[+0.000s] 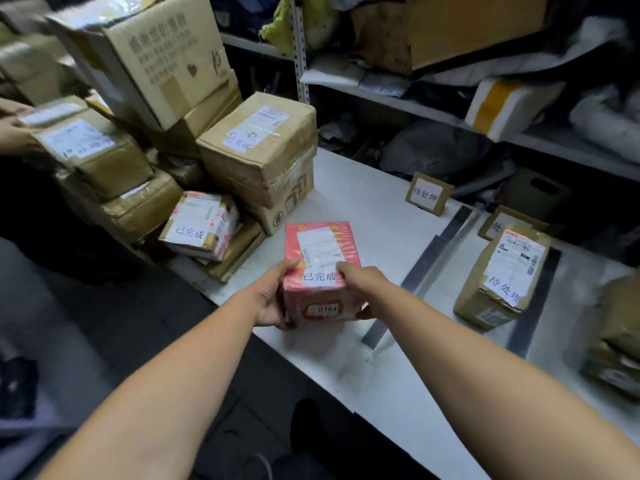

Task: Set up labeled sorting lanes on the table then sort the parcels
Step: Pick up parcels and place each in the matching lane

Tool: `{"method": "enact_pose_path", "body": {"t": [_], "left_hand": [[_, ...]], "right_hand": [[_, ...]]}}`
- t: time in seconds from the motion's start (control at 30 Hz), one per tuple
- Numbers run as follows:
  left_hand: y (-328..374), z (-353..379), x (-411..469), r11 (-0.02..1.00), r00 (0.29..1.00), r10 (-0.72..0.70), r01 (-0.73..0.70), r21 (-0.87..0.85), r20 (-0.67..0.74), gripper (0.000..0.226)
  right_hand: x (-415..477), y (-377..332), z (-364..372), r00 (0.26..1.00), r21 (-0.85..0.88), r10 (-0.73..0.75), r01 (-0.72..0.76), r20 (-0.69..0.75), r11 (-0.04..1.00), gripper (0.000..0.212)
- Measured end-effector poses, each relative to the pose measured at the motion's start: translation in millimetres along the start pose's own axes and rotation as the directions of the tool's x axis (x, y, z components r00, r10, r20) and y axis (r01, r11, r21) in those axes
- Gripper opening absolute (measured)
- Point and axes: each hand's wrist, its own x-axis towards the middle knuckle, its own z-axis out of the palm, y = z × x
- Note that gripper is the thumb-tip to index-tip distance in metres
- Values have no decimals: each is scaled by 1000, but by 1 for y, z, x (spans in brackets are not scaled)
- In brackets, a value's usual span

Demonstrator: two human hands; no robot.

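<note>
1. Worktop (363,209): cut off at right.
2. Brown boxes (256,147), left of the grips: upper ones blurred.
3. Pink parcel (320,271) at the worktop's near edge, clasped by the left grip (273,299) and right grip (363,285); right fingertips hidden.
4. Sign card (498,225), right of the grips: half hidden.

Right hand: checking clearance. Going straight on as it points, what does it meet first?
The right hand grips the red parcel, so that comes first; beyond it, probably the stacked cardboard boxes; depth unclear.

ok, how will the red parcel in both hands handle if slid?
Probably stiff: red parcel edges look square under the left hand and right hand. Wrap looks glossy, maybe slippery. Flat-based, so likely slides on the table, not tips.
</note>
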Motion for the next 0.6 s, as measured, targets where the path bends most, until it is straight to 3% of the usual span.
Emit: {"method": "enact_pose_path", "body": {"t": [0.13,0.23,0.4,0.5,0.6], "left_hand": [[-1,4,-20,997,994,75,-73,28,-79,53],[10,1,-32,988,985,144,-148,-37,-96,53],[54,17,-51,950,953,304,-304,-74,-9,40],[82,28,-59,934,931,358,-356,-33,67,44],[104,43,-64,921,912,381,-388,24,153,46]], "right_hand": [[-20,-9,-2,997,-61,-8,13,73,998,38],[-30,-22,-1,997,-67,-65,68,43,995,42],[-45,-53,-20,967,46,-228,235,-113,971,47],[-59,-69,-46,957,133,-287,288,-26,948,50],[-75,-75,-80,955,184,-296,288,19,940,93]]}}
